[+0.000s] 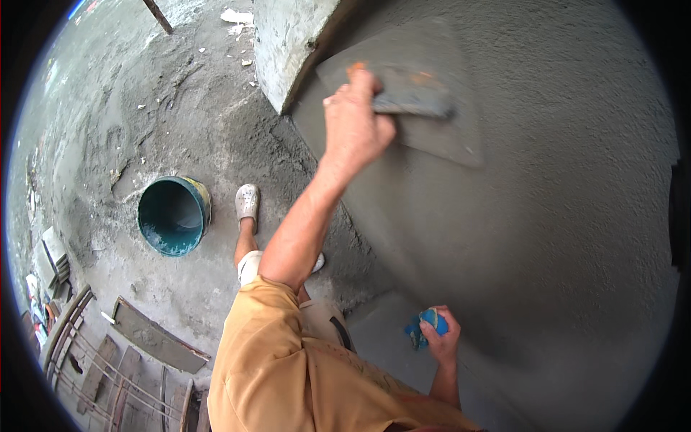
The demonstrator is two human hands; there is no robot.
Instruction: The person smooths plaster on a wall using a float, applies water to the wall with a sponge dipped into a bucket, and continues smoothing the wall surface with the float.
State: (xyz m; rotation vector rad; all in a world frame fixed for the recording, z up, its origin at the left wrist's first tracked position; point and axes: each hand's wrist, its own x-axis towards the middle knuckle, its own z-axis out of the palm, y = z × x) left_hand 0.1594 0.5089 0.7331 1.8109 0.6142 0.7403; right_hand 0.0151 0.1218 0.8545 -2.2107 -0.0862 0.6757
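Note:
My left hand is raised at the upper middle, its fingers wrapped round the grey handle of a plastering float. The float's broad grey plate lies against the wet-looking grey plaster wall, blurred by motion. Orange specks show near the handle. Lower down on the right, my right hand is closed round a small blue thing with a pale, yellowish band. Its kind is hard to make out, and fingers cover part of it. This hand is held in front of the lower surface.
A teal bucket with some greyish content stands on the rough ground left of my feet. A concrete edge juts out beside the float. At the lower left lie a mortar-smeared board, wooden planks and bent rods.

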